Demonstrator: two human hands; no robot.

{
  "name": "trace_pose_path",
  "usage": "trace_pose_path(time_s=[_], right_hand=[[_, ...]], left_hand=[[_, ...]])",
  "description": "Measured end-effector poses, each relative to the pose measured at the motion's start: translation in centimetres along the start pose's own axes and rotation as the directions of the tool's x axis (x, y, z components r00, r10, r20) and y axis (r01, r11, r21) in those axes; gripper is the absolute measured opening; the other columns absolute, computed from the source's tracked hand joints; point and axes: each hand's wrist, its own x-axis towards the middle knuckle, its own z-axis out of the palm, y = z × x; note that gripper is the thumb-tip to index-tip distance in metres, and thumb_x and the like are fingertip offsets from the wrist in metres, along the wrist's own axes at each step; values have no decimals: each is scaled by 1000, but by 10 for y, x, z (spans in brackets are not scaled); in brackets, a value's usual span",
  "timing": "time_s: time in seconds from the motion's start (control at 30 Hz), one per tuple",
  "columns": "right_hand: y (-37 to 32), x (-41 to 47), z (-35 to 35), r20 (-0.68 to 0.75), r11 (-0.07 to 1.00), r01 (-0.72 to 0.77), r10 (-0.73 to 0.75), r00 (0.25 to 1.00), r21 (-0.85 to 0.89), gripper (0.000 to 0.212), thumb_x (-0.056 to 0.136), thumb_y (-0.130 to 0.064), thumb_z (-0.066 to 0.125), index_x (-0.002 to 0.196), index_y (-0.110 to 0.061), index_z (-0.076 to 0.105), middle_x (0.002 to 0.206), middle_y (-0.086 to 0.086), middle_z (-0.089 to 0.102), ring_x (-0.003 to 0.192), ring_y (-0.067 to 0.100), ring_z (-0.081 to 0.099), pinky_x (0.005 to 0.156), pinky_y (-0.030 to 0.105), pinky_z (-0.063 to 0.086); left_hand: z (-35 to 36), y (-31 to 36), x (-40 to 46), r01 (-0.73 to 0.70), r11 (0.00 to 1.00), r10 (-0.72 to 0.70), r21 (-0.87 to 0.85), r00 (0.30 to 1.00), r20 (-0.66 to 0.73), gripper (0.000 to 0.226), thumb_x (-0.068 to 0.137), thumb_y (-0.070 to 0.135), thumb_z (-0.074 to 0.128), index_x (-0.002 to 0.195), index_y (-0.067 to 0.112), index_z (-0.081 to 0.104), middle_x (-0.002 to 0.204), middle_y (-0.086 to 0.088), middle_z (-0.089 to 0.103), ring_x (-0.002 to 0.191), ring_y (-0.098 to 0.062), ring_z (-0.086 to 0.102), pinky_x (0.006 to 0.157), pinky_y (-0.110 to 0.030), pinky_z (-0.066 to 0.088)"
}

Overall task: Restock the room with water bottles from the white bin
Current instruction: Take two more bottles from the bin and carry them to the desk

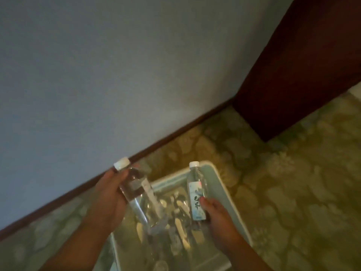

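The right bottle (197,194) has a pale label with dark brush writing down it, too blurry to read. It stands almost straight above the white bin (220,180), and the right hand (218,222) wraps around its lower part. The left bottle (132,184) is clear with a white cap, tipped over the bin's left side, and the left hand (111,194) is closed around its middle. More bottles (175,227) lie in the bin
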Motion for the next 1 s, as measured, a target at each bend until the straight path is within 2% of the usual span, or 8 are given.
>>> trace_pose_path(time_s=[0.1, 0.23, 0.37, 0.5, 0.6, 0.67, 0.83, 1.0], right_hand=[[-87, -61, 34, 122, 992, 101, -110, 986, 81, 35, 86, -28, 67, 112, -4, 63, 91, 21, 75, 73, 31, 73, 59, 40, 59], [-201, -174, 92, 279, 951, 278, -306, 910, 135, 49, 80, -36, 70, 117, -5, 61, 82, 11, 75, 68, 24, 71, 61, 39, 58], [-280, -302, 151, 476, 901, 414, -423, 771, 129, 54, 83, -45, 65, 122, -8, 57, 84, 11, 73, 73, 26, 70, 65, 39, 59], [-325, -423, 209, 651, 845, 514, -474, 592, 148, 63, 81, -48, 61, 125, -3, 60, 92, 16, 72, 75, 28, 70, 62, 38, 58], [-337, -510, 260, 731, 777, 618, -490, 475, 119, 59, 75, -41, 71, 121, -6, 62, 96, 18, 75, 74, 28, 72, 61, 38, 59], [-332, -569, 300, 774, 729, 675, -493, 398, 117, 62, 74, -36, 75, 125, -6, 60, 103, 21, 73, 82, 31, 71, 73, 44, 60], [-271, -701, 403, 837, 630, 767, -480, 264, 120, 60, 82, -62, 59, 125, -20, 56, 115, 22, 68, 106, 43, 67, 95, 60, 53], [-172, -801, 510, 890, 582, 796, -436, 131, 167, 57, 80, -69, 57, 116, -25, 60, 107, 12, 72, 101, 33, 69, 97, 59, 51]], left_hand=[[32, 98, -41, -67, 998, 67, -2, 998, 8, 21, 94, 14, 47, 93, 16, 68, 86, -7, 68, 64, -15, 66, 51, -26, 47], [69, 238, -130, -250, 963, 239, 102, 965, 105, 34, 75, 31, 71, 98, 9, 60, 83, -25, 61, 59, -29, 67, 56, -39, 57], [73, 366, -238, -426, 897, 411, 115, 902, 132, 22, 71, 32, 76, 82, 13, 71, 82, -22, 70, 84, -39, 74, 78, -57, 59], [46, 476, -344, -566, 800, 554, 199, 824, 116, 28, 78, 33, 68, 87, 9, 77, 95, -25, 74, 93, -42, 72, 77, -54, 61], [5, 540, -428, -644, 699, 643, 312, 756, 122, 36, 82, 40, 65, 93, 7, 76, 100, -22, 74, 84, -35, 72, 70, -42, 61], [-28, 571, -486, -690, 626, 712, 362, 696, 95, 38, 82, 46, 65, 92, 12, 77, 100, -19, 74, 84, -32, 73, 72, -41, 61], [-136, 622, -630, -753, 504, 847, 424, 528, -69, 55, 59, 69, 76, 93, 26, 78, 97, -8, 76, 91, -22, 74, 82, -41, 56], [-258, 634, -752, -662, 426, 892, 616, 419, -167, 45, 79, 66, 65, 87, 23, 75, 88, -6, 76, 80, -20, 74, 67, -29, 60]])
